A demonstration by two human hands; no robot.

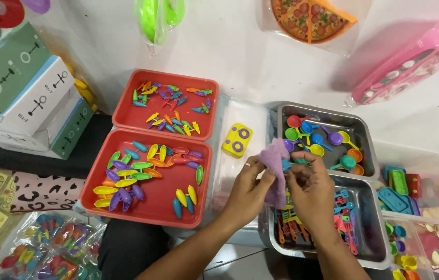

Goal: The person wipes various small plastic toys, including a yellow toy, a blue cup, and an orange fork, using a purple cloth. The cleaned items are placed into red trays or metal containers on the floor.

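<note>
Purple cloth [276, 171] pinched by left hand [248, 189] and right hand [310, 184]; wipe gently; metal tray [369, 249] at six o'clock.

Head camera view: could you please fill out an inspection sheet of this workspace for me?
Surface: white top, mostly covered by trays and bags.
Job's things: purple cloth held by both hands above a steel tray of small toy utensils; a second steel tray holds coloured toy spoons.
Clutter: two red trays of small coloured plastic pieces, yellow toy block, bagged toy pizza, stacked boxes, clear bins of toys.
Hands: left hand and right hand both pinch the cloth.
Cables: nothing seen.
Surroundings: bagged toys at lower left.
</note>
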